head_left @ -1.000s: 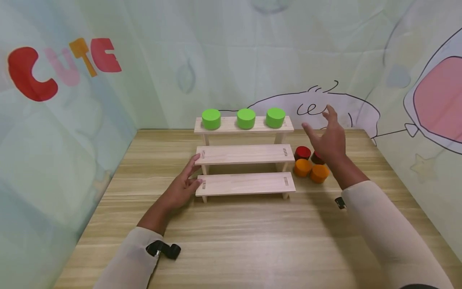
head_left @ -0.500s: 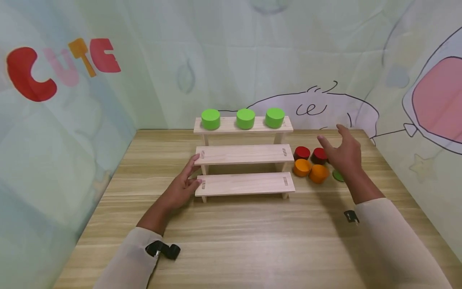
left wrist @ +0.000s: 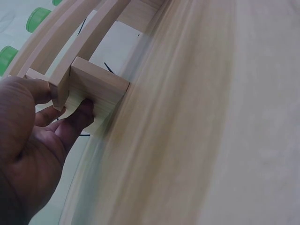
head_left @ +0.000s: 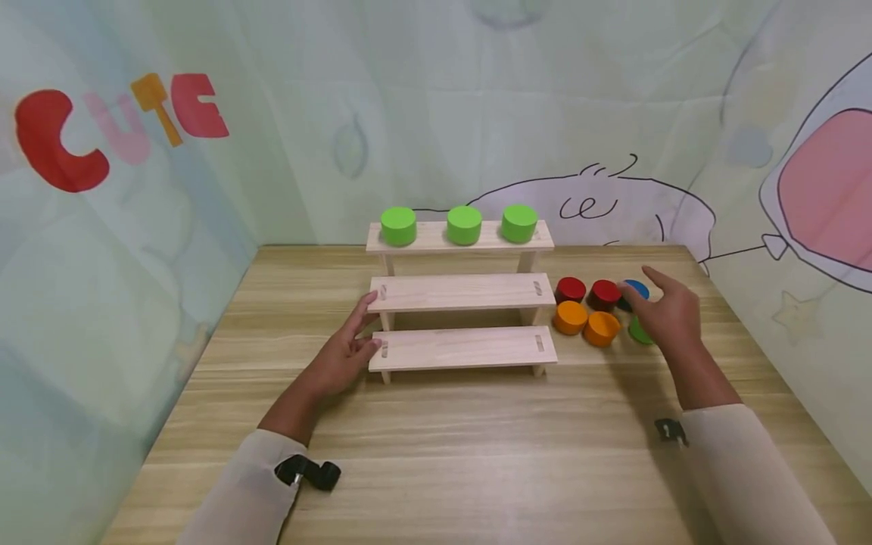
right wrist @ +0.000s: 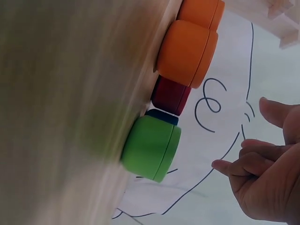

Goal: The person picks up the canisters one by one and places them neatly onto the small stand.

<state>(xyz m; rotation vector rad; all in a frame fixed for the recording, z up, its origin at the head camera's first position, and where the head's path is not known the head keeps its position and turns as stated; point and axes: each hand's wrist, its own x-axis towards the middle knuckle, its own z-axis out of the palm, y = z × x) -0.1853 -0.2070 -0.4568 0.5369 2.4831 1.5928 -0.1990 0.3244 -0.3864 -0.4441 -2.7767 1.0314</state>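
Your left hand [head_left: 341,354] gripped the left end of the pale wooden three-step shelf [head_left: 463,290], probably to steady it; three glossy green cylinders [head_left: 464,226] stood spaced along its top step. Your right hand [head_left: 671,314], fingers parted and holding nothing, hovered near the round blue pot [head_left: 637,288] and round green pot [head_left: 639,331], clustered on the wood-grained table [head_left: 477,454] beside two red pots [head_left: 604,295] and two orange pots [head_left: 602,329], presumably for easy reach.

A tiered stand [head_left: 463,291] sits mid-counter [head_left: 463,454], toward the back, three pots [head_left: 465,225] in line along its top shelf. To its right, more pots stand on the counter: a rear row [head_left: 604,295] of three and a front row [head_left: 602,329] of three. The left grip [head_left: 338,359] is at the stand's left end, the right grip [head_left: 671,314] by the rows' right end.
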